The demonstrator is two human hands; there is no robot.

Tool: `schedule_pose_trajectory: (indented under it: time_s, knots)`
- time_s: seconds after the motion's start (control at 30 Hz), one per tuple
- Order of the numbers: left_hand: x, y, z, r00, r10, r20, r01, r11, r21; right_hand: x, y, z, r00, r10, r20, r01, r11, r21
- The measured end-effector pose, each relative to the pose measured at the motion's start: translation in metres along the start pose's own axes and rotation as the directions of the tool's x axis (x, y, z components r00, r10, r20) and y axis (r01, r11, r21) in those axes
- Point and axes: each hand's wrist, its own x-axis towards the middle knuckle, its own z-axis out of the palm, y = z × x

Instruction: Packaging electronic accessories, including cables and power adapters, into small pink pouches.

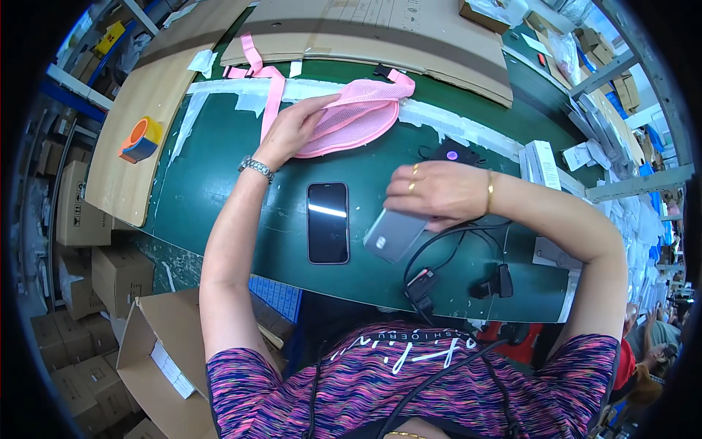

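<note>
My left hand (291,130) rests flat on the left end of a pink mesh pouch (357,117) with pink straps, which lies on the green table (219,157). My right hand (437,192) grips a grey phone (393,235), tilted above the table to the right of a black phone (327,222) that lies flat, screen up. A metal watch is on my left wrist; rings and a bracelet are on my right.
Black cables with plugs (424,285) trail under my right arm. A small black device with a purple light (452,154) sits beyond it. Flat cardboard sheets (380,29) cover the far side, an orange-and-blue tape roll (140,139) lies left, and open cartons (157,351) stand below.
</note>
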Motion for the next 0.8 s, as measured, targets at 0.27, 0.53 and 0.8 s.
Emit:
schedule_pose_trajectory:
  time_s: [0.27,0.53,0.8]
  knots:
    - [-0.001,0.005,0.001,0.996,0.052,0.071,-0.046,0.995,-0.090,-0.024,0.029,-0.009,0.846,0.343,-0.408,-0.245,0.930,0.275]
    - [-0.005,0.027,0.011,0.995,-0.030,0.094,0.056,0.955,-0.291,0.010,0.061,0.007,0.711,0.515,-0.479,-0.450,0.856,0.253]
    - [-0.005,0.026,0.030,0.988,-0.107,0.109,0.138,0.930,-0.341,0.044,0.076,0.041,0.712,0.557,-0.428,-0.483,0.831,0.276]
